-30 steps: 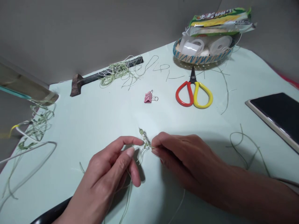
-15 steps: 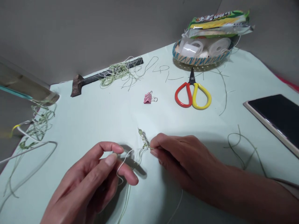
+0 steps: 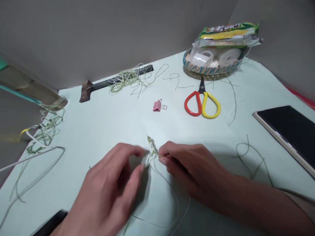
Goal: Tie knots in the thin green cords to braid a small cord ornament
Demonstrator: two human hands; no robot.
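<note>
A short knotted cord of green and white threads (image 3: 152,146) lies on the pale green table sheet (image 3: 103,124). My right hand (image 3: 189,167) pinches the cord's near end between thumb and forefinger. My left hand (image 3: 115,186) is blurred by motion just left of the cord, its fingertips close to the knots and its fingers curled. Loose thread ends (image 3: 169,196) loop across the sheet below both hands.
A pink binder clip (image 3: 157,106) and red-and-yellow scissors (image 3: 202,103) lie beyond the cord. At the back stands a woven basket (image 3: 211,67) with tape rolls and a snack packet. A phone (image 3: 287,131) lies right, a thread tangle (image 3: 128,78) on a dark tool sits back left.
My left hand pulled a thread away to the left, then came back to the cord. The right hand kept its pinch in place. The loose thread now loops below my hands.
</note>
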